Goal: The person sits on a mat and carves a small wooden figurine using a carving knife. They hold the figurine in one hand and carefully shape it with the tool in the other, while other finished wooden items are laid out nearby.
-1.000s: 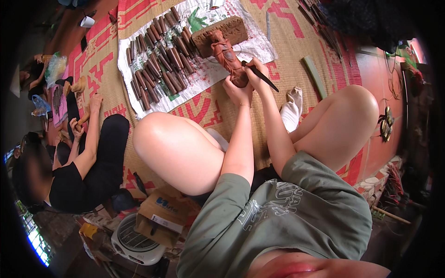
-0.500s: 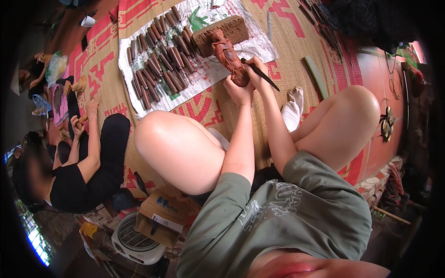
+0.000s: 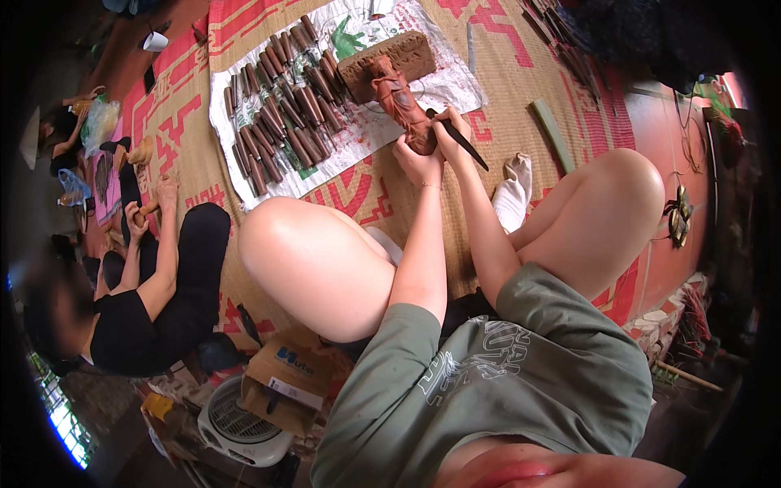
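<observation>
A carved reddish-brown wooden figurine (image 3: 398,99) lies tilted, its upper end on a brown carved block (image 3: 416,55) and its base toward me. My left hand (image 3: 418,165) is closed round the base. At the figurine's right side, my right hand (image 3: 453,137) grips a slim carving tool (image 3: 468,149) with a dark handle pointing down to the right. The tool's working tip is hidden by the fingers and the figurine. Left of the block, several wooden-handled carving tools (image 3: 281,106) lie in rows on a white sheet (image 3: 366,140).
A woven red-and-tan mat (image 3: 195,150) spreads beneath my bent legs. A green-grey bar (image 3: 552,137) lies to the right. On the left sits a co-worker (image 3: 130,317) holding a small wooden piece. A cardboard box (image 3: 286,382) and white fan-like appliance (image 3: 240,419) stand lower left.
My right hand and the carving tool have shifted slightly, and the handle slants more steeply downward. The left hand keeps its hold on the figurine. The co-worker has moved a little.
</observation>
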Available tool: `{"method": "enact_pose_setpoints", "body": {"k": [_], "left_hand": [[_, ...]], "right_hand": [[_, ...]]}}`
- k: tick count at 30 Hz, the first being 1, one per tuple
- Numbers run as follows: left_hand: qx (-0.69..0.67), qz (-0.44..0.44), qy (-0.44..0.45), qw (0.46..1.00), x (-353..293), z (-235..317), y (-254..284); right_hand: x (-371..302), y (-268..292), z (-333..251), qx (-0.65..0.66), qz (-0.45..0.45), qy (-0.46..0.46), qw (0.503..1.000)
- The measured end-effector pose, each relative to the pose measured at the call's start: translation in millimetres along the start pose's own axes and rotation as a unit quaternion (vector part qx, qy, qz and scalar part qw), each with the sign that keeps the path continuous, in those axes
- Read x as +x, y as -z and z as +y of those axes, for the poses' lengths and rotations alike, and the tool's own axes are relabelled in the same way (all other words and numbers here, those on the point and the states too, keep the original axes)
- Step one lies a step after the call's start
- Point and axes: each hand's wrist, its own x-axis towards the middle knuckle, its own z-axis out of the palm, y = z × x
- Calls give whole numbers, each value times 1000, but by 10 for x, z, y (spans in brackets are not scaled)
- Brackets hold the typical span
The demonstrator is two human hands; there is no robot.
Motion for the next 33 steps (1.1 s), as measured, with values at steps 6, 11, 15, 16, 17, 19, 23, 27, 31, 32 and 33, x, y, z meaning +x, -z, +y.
{"method": "enact_pose_setpoints", "body": {"k": [6, 11, 15, 16, 17, 19, 23, 27, 31, 32, 33], "left_hand": [[39, -5, -7, 999, 27, -105, 32], [53, 49, -4, 997, 2, -253, 258], [30, 28, -37, 998, 23, -182, 433], [34, 29, -55, 997, 37, -118, 440], [39, 30, -74, 996, 53, -63, 441], [134, 59, -127, 981, 94, -47, 405], [289, 72, -91, 950, 98, 85, 312], [378, 44, -44, 924, 98, 162, 304], [408, 119, -95, 900, 163, -1, 228], [406, 123, -95, 900, 155, -56, 197], [403, 124, -94, 902, 146, -71, 178]], "right_hand": [[15, 48, 144, 36, 85, -47, 995], [73, 126, 198, 83, 88, -81, 989], [55, 90, 141, 135, 73, -103, 983], [33, 80, 114, 162, 57, -118, 978], [13, 45, 84, 175, 52, -115, 976], [1, -39, -59, 198, 42, -105, 974], [-18, -114, -283, 193, 1, -116, 974], [18, -114, -298, 269, -20, -139, 953], [62, -306, -182, 328, -31, -83, 940], [60, -362, -145, 254, -28, -69, 964], [48, -391, -138, 176, -26, -54, 983]]}}
